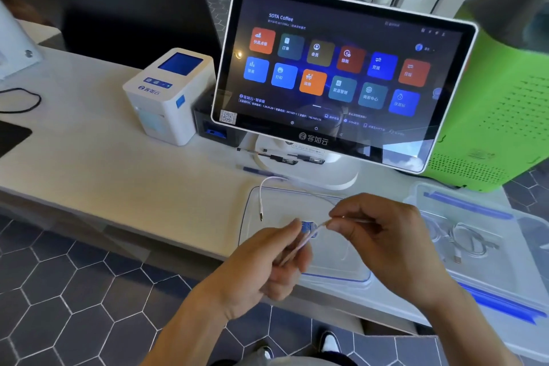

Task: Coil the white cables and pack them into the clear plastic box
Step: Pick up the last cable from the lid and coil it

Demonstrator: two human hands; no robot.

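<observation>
Cable (pixel 269 184), white and thin, runs between both hands above the counter's front edge. Its free end arcs up and over to the left, then hangs straight down with a small plug at the tip, dangling over a clear lid (pixel 332 272) with a blue-tinted rim that lies flat on the counter (pixel 98 163). The left hand (pixel 267 264) has its fingers curled around a stretch of the cable, with a small blue piece showing just past its fingertips; what that piece is cannot be told. The right hand (pixel 383 235) pinches the cable between thumb and forefinger, close to the left hand's fingertips, the other fingers curled loosely below.

Just right of the lid stands the clear plastic box (pixel 505 282), with blue strips along its rim. Inside it lie other white cables (pixel 463 239), loosely looped on the bottom, one with a plug end showing.

Behind the lid stands a touchscreen terminal (pixel 335 74) on a white stand, showing coloured tiles. Pens (pixel 285 156) lie at the foot of the stand. To its left sits a white label printer (pixel 169 95) with a blue window on top, and a dark box beside it. A green perforated case (pixel 490 116) stands at the right, behind the box.
</observation>
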